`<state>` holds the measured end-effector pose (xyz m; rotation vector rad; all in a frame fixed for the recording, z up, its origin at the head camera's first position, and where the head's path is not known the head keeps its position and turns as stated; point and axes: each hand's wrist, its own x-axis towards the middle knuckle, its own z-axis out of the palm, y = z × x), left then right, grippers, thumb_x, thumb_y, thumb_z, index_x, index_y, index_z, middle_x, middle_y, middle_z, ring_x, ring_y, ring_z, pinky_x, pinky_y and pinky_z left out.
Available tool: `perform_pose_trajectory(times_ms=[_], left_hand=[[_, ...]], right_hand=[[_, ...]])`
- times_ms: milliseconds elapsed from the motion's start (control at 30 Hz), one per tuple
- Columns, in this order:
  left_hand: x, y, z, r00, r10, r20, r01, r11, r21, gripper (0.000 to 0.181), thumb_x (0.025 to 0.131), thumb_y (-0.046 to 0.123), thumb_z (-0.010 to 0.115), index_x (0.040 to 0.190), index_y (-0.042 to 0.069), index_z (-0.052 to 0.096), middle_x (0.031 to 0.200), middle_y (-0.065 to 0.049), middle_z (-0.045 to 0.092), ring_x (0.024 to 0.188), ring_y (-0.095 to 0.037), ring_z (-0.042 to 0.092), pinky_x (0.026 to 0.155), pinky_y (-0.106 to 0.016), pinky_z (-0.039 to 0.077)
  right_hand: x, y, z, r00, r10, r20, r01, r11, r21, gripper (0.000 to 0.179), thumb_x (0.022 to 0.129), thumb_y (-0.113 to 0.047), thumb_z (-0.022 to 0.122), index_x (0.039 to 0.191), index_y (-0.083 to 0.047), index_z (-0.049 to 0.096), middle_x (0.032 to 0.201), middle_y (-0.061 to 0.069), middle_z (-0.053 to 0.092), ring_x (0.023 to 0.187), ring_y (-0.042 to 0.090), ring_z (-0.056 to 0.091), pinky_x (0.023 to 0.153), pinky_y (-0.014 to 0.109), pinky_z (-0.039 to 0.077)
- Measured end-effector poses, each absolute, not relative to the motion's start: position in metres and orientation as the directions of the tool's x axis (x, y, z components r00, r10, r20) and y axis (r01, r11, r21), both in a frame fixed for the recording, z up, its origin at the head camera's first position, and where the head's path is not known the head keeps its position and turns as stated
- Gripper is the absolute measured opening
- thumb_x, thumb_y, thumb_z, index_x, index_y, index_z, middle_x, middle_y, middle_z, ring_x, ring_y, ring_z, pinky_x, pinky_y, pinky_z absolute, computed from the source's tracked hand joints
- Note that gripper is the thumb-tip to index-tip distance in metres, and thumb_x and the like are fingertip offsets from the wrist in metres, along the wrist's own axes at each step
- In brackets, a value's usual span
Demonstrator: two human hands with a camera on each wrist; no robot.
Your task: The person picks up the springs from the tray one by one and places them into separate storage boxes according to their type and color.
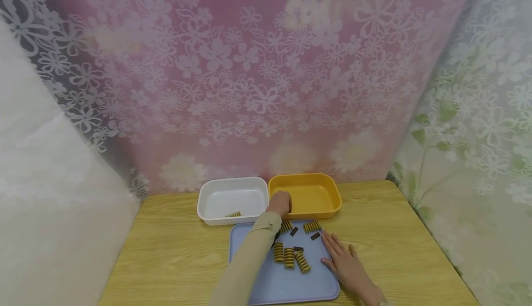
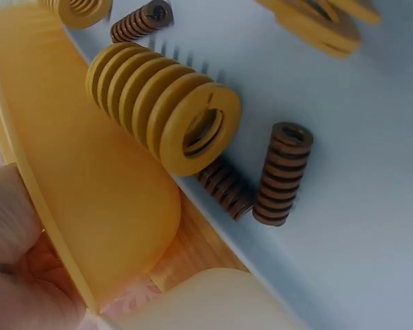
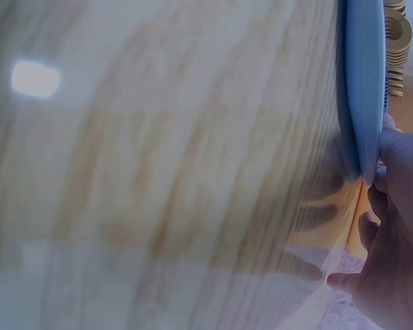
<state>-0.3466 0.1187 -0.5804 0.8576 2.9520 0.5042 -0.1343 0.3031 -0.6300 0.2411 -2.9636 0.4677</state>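
My left hand (image 1: 281, 203) reaches over the near side of the yellow bin (image 1: 309, 216). Its fingers are curled, and a small dark piece that looks like a brown spring shows at the fingertips. In the left wrist view the left hand (image 2: 14, 254) is partly hidden by the bin wall. Flat fingers of my right hand (image 1: 347, 266) rest at the right edge of the blue tray (image 1: 291, 292). On the tray lie several thick yellow springs (image 1: 289, 258) and small brown springs (image 1: 315, 236). A large yellow spring (image 2: 165, 106) and a brown spring (image 2: 283, 174) appear close up.
The white bin (image 1: 232, 183), holding a yellow spring (image 1: 233, 214), stands left of the yellow bin. Both bins sit behind the tray on a wooden table (image 1: 166, 255). Flowered curtains (image 1: 266, 88) hang behind the table and on the sides.
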Motion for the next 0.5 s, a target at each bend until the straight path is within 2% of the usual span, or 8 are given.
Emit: perform_pose_trajectory(times_ms=[67,200,333,500], left_hand=[[-0.347,0.116,-0.579,-0.855,0.514,0.070,0.510,0.809,0.293,0.016,0.080,0.006,0.082,0.067,0.011,0.074,0.071,-0.001,0.071,0.070,-0.018,0.068,0.065,-0.026,0.056],[-0.347,0.112,-0.575,-0.861,0.504,0.066,0.499,0.813,0.300,0.012,0.083,0.007,0.081,0.075,0.011,0.072,0.076,0.000,0.071,0.073,-0.016,0.066,0.068,-0.026,0.055],[-0.345,0.109,-0.566,-0.855,0.506,0.112,0.510,0.783,0.356,0.005,0.092,0.012,0.075,0.087,0.010,0.073,0.083,-0.001,0.072,0.077,-0.015,0.066,0.072,-0.026,0.055],[-0.338,0.108,-0.549,-0.847,0.489,0.209,0.527,0.715,0.460,0.010,0.097,0.018,0.070,0.098,0.010,0.076,0.089,-0.001,0.074,0.076,-0.012,0.067,0.072,-0.023,0.056]], right_hand=[[-0.135,0.301,-0.630,-0.978,-0.140,0.156,-0.181,0.937,-0.297,0.065,0.098,-0.035,0.065,0.154,-0.010,0.043,0.159,0.008,0.041,0.145,0.036,0.039,0.105,0.077,0.029],[-0.137,0.300,-0.631,-0.969,-0.157,0.189,-0.209,0.932,-0.296,0.065,0.097,-0.034,0.066,0.153,-0.009,0.045,0.158,0.009,0.044,0.143,0.037,0.041,0.102,0.077,0.031],[-0.136,0.301,-0.631,-0.971,-0.158,0.181,-0.207,0.931,-0.300,0.065,0.097,-0.035,0.066,0.153,-0.009,0.045,0.158,0.010,0.043,0.143,0.038,0.041,0.103,0.078,0.030],[-0.136,0.304,-0.631,-0.985,-0.134,0.110,-0.161,0.940,-0.302,0.067,0.099,-0.038,0.063,0.156,-0.011,0.041,0.161,0.007,0.038,0.146,0.036,0.036,0.106,0.078,0.026]])
